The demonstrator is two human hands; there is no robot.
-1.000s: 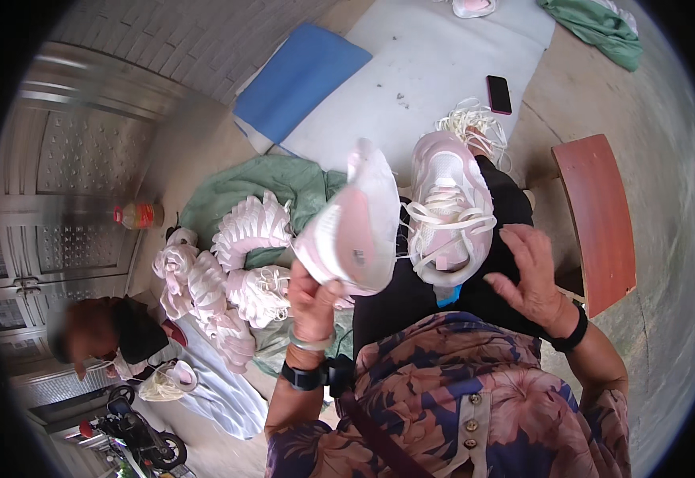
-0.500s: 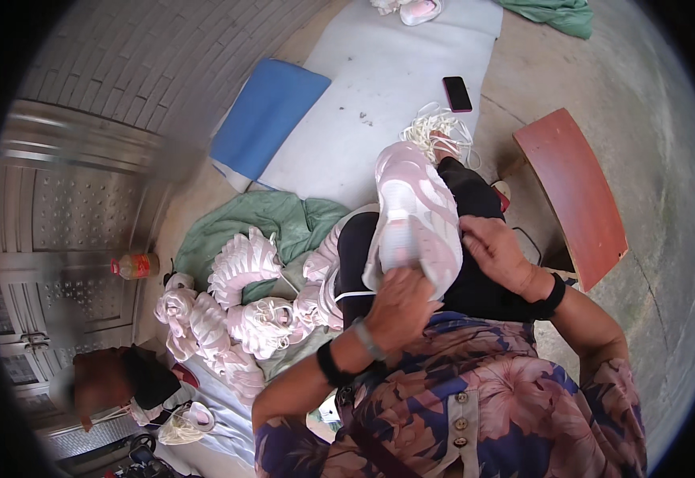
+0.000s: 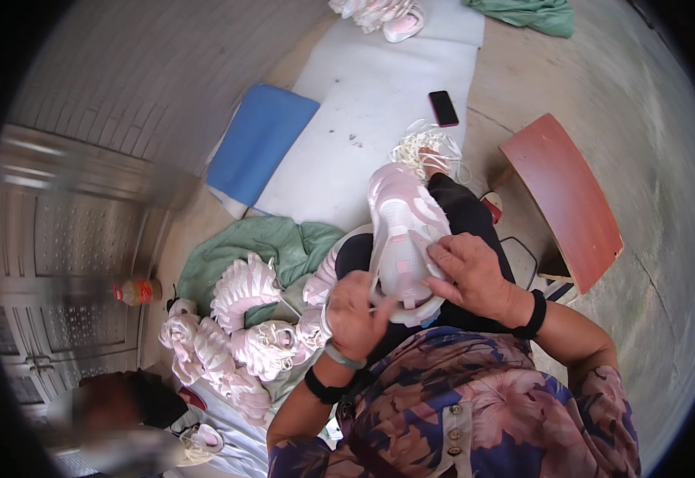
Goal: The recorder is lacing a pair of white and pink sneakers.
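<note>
- The pink-and-white sneaker (image 3: 405, 239) lies on the person's lap, a little toward 1 o'clock from the middle of the view, toe pointing away toward 12 o'clock, opening toward the body.
- The left hand (image 3: 357, 312) sits at the shoe's 7 o'clock, fingers curled and pinched at the heel rim; what sits between the fingertips is too small to tell, perhaps a lace end.
- The right hand (image 3: 467, 275) lies flat at the shoe's 4 o'clock, fingers spread over the tongue and side, pressing it onto the thigh.
- My judgement: the work at the shoe's opening goes best if the right hand keeps the shoe steady while the left does the fine pinching, with the opening turned up toward the eyes.
- A loose bundle of white laces (image 3: 427, 147) lies on the floor at 12 o'clock of the shoe, beside a dark phone (image 3: 444, 107) on the pale mat (image 3: 363, 135).
- A heap of similar sneakers (image 3: 240, 334) sits at 9 o'clock on a green cloth (image 3: 272, 243); a reddish wooden stool (image 3: 570, 199) stands at 3 o'clock.
</note>
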